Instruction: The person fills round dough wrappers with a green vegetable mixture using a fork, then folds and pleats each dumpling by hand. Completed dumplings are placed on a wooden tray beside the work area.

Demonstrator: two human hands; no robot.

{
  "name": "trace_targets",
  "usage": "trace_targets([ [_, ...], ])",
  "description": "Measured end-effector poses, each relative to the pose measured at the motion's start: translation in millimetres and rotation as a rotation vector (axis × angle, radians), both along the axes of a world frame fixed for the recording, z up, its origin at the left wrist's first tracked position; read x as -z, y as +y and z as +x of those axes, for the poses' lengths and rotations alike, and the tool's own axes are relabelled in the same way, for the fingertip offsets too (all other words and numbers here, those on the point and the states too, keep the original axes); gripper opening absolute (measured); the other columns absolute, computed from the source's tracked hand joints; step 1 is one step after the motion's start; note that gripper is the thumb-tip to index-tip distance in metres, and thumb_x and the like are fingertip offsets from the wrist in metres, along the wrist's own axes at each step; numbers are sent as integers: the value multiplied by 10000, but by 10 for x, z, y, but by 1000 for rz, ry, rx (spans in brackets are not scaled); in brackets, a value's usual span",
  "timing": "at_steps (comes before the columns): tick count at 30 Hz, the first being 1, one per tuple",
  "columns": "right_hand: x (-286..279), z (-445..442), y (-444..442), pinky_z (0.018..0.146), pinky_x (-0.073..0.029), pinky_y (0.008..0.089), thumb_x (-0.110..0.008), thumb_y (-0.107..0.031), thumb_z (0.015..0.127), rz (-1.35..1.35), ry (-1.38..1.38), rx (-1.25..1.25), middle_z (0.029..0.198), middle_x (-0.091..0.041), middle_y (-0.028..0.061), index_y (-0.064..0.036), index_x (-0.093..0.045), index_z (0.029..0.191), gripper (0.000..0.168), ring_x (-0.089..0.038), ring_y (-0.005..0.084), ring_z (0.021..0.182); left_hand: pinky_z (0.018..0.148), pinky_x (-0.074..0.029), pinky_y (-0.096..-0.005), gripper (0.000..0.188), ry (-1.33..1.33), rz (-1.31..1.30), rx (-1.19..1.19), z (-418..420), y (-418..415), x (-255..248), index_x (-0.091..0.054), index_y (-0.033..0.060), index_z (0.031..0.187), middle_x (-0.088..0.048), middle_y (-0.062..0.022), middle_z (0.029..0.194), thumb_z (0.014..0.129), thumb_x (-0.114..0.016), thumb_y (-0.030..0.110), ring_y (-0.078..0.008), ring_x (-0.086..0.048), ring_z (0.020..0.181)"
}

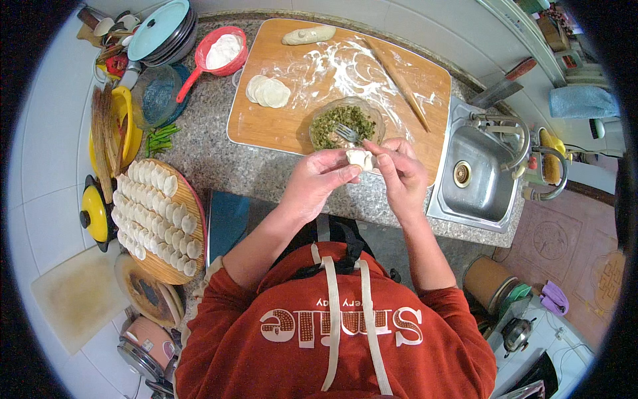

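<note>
A white dumpling (360, 159) is pinched between my left hand (324, 172) and my right hand (401, 169), just above the board's near edge. Its wrapper looks partly folded; my fingers hide its sides. Right behind it, a glass bowl (380, 119) holds chopped green filling (329, 122) with a metal fork (345, 132) resting in it. The bowl stands on a floured wooden board (299, 129). Several round dough wrappers (271, 93) overlap at the board's left. A roll of dough (309, 35) lies at the far edge, and a rolling pin (398, 85) lies slanting on the right.
Rows of dumplings (157, 209) fill a round wooden tray (169, 272) at left. A red plastic scoop (202, 60) with flour, green peppers (160, 138) and a yellow basin (132, 132) stand behind it. To the right are a steel sink (483, 194) and a cleaver (498, 92).
</note>
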State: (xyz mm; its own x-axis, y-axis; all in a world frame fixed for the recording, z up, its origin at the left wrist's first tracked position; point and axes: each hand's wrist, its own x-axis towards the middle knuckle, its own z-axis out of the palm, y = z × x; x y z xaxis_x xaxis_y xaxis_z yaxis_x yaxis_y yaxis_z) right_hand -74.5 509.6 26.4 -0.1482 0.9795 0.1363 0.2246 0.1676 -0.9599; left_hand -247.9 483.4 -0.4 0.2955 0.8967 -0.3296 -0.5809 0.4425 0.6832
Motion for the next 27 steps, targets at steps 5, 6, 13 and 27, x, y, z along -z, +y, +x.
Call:
trace_targets([
  [5, -29, 33, 35, 669, -447, 255, -700, -36, 827, -54, 28, -92, 860, -594, 25, -62, -753, 1000, 183, -549, 131, 764, 870, -502, -268, 313, 193, 87, 52, 3, 6, -114, -608, -40, 1175, -655, -68, 1078, 881, -659, 57, -136, -619, 974],
  [6, -60, 30, 28, 668, -448, 257, -702, -40, 826, -72, 4, -94, 861, -596, 27, -62, -753, 999, 182, -550, 132, 764, 869, -500, -265, 307, 206, 97, 64, 1, 5, -113, -613, -37, 1168, -656, -63, 1073, 880, -662, 60, -130, -618, 969],
  [13, -11, 30, -35, 657, -443, 260, -704, -56, 823, 57, -128, -52, 823, -579, 35, -75, -757, 992, 178, -549, 143, 749, 864, -489, -254, 277, 194, 100, 80, 7, -24, -116, -632, -34, 1137, -658, -46, 1049, 880, -666, 65, -107, -612, 955],
  [27, -72, -16, -22, 659, -443, 258, -674, -69, 861, -37, -83, -67, 797, -571, 36, -51, -752, 935, 109, -546, 140, 756, 841, -481, -246, 252, 365, 163, 131, 34, -31, -94, -653, -29, 1106, -662, -31, 1021, 885, -672, 89, -94, -603, 935],
])
